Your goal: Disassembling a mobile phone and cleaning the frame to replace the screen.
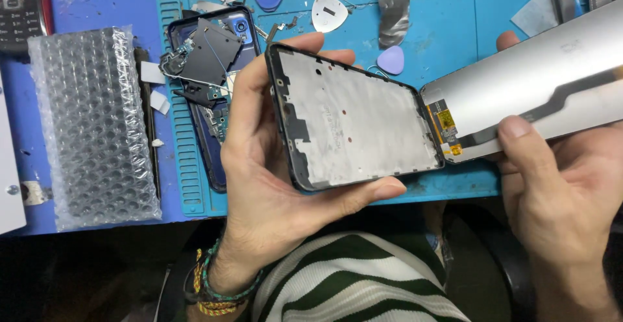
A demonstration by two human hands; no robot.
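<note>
My left hand (pixel 259 166) grips a black phone middle frame (pixel 354 121) with a bare silver inner plate, thumb along its lower edge and fingers over the top edge. My right hand (pixel 558 185) holds a silver display panel (pixel 538 82) by its lower edge, thumb on top. The panel's end with a small yellow and orange flex connector (pixel 448 127) meets the right end of the frame. Both parts are held above the blue mat.
On a blue work mat (pixel 454 30) lies an opened blue phone back (pixel 211 82) with dark shields and boards. A bubble-wrap bag (pixel 94 127) lies left. Picks (pixel 390 60), metal scraps and a grey strip (pixel 392 7) are scattered behind. A keypad phone (pixel 18 7) sits far left.
</note>
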